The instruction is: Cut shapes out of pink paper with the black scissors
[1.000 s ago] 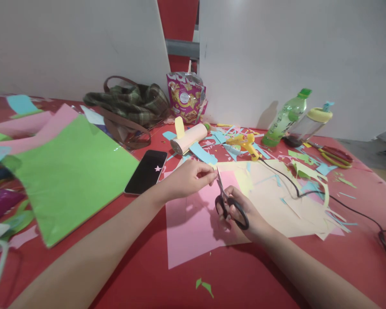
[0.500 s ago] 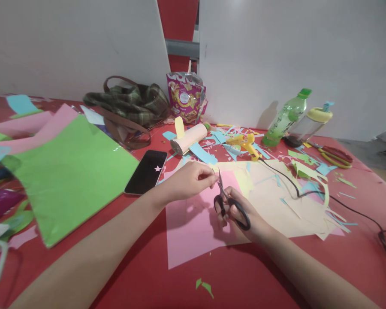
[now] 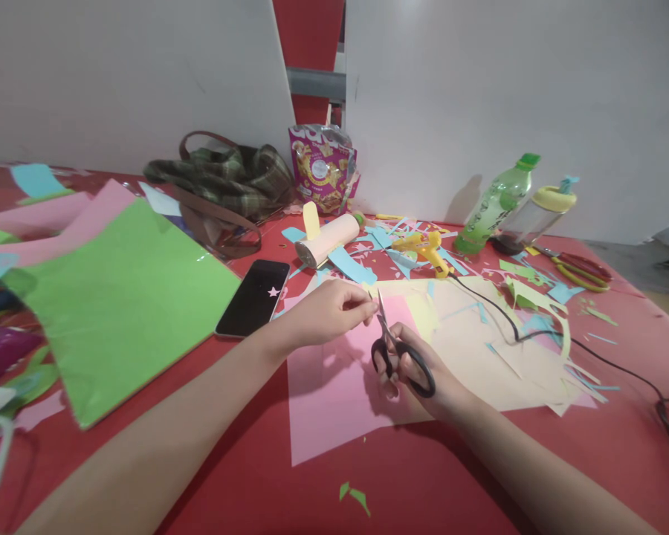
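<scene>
My right hand [image 3: 409, 364] grips black-handled scissors [image 3: 418, 365], its fingers through the loops and the blades pointing away from me. Just left of the blade tips, my left hand [image 3: 343, 306] is closed in a pinch. Whatever lies between its fingertips is too small to make out. Both hands are above a pink paper sheet [image 3: 317, 416], which overlaps a cream sheet [image 3: 513, 383]. Left of my left hand lies a black phone [image 3: 248, 305] with a small pink star [image 3: 273, 292] on it.
A paper-covered tube [image 3: 334, 239] and a yellow glue gun [image 3: 427, 249] lie beyond my hands among scraps. The gun's cord [image 3: 490, 305] runs right. A green bottle [image 3: 496, 204] and a jar [image 3: 535, 219] stand back right. Green paper [image 3: 128, 305] covers the left.
The scissors and my right fingers have shifted very slightly; the blades look a touch more closed. My left hand stays almost still.
</scene>
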Demonstrator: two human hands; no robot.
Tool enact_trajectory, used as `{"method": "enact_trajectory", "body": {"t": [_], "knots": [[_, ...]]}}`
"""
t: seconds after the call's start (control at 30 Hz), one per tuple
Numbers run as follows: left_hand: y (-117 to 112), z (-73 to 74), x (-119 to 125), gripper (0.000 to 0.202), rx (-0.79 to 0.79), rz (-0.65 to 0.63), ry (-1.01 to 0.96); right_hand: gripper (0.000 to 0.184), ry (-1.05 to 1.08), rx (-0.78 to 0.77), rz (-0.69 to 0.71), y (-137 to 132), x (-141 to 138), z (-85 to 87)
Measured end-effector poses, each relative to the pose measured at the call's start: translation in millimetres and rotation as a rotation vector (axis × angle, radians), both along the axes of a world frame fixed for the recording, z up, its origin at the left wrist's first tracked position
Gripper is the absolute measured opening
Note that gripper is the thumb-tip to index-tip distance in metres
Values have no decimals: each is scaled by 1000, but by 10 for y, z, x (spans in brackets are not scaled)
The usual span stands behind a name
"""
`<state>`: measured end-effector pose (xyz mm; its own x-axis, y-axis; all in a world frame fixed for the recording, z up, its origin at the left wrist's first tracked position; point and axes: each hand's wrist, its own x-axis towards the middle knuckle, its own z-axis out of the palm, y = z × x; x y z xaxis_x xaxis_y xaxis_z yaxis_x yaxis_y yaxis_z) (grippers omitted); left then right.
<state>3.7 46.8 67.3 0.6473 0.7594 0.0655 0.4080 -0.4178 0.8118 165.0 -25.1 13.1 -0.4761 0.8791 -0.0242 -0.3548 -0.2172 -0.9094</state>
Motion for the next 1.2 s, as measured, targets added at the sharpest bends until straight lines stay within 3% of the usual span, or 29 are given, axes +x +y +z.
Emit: {"method": "enact_trajectory", "body": {"t": [0.6,1.2], "knots": [[-39,-32,31,27,-29,33,-8,33,40,-4,-5,-7,-19,10],[-252,-234,263,26,-63,249,-286,26,44,44,-90,-5,-20,-29]]}}
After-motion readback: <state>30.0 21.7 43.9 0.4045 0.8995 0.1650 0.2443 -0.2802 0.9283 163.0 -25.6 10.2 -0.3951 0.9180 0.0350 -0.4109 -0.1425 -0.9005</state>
